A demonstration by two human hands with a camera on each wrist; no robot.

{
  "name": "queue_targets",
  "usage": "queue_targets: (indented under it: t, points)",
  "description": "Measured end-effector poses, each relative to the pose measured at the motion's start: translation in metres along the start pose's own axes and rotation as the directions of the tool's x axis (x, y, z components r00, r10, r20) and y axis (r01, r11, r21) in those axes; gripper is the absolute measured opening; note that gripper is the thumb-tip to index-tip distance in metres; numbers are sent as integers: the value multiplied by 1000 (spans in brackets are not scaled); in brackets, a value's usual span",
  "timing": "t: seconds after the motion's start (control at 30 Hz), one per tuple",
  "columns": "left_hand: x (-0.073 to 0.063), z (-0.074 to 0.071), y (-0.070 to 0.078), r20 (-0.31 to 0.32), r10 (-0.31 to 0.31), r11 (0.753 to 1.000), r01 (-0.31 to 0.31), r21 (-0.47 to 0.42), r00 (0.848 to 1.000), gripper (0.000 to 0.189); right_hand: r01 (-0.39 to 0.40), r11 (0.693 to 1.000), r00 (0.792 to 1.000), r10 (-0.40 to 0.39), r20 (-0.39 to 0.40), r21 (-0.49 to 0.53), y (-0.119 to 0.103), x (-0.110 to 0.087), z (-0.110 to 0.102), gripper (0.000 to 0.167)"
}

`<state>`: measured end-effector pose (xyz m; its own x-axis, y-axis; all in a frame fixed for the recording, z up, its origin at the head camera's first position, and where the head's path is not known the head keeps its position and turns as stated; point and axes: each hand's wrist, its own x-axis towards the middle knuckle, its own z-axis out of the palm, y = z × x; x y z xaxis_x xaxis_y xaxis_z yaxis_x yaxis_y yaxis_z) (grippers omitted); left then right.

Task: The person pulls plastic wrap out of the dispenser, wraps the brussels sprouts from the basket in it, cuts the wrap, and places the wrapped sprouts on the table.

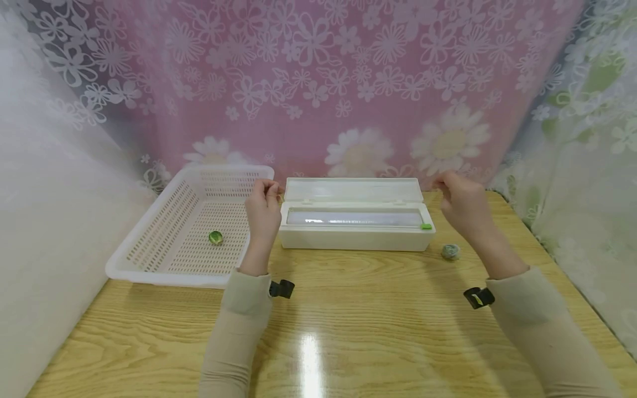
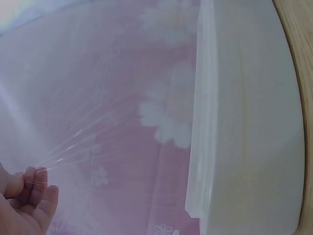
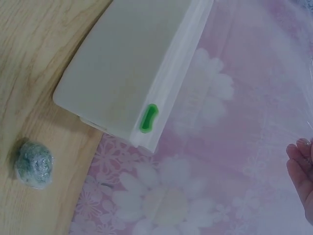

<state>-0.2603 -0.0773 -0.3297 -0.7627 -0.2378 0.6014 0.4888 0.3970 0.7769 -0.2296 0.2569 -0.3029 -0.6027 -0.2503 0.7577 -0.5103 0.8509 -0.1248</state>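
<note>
A sheet of clear cling film [image 2: 73, 142] fans out in creases from the fingertips of my left hand [image 1: 264, 210], which pinches its corner. My right hand [image 1: 463, 202] is raised at the other end of the white film dispenser [image 1: 355, 239], pinching the film's other edge at the border of the right wrist view. The dispenser's lid [image 1: 354, 190] stands up, and the film roll [image 1: 355, 219] shows inside. On its front right sits a green slide cutter [image 3: 149, 118]. Below my right hand lies a small green ball wrapped in film [image 3: 34, 165].
Left of the dispenser stands a white perforated basket [image 1: 144, 271] with one Brussels sprout [image 1: 215, 237] in it. Everything rests on a wood-grain table [image 1: 358, 320]. A pink flowered curtain [image 1: 308, 110] hangs behind, with pale cloth at both sides.
</note>
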Motion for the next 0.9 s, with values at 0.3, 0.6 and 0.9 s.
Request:
queue_targets:
  t: [0.3,0.6,0.9]
  points:
    - [3,-8,11,-22,59,998,-58,16,998,11,8,1000,999,-8,-43,-4,-8,5,-12,10]
    - [0,-17,25,-24,116,993,-116,1,993,12,30,1000,997,-31,-67,-7,-16,6,-25,12]
    - [-4,-28,47,-27,134,990,-135,-48,991,13,77,997,988,-79,-135,-21,-25,6,-37,13]
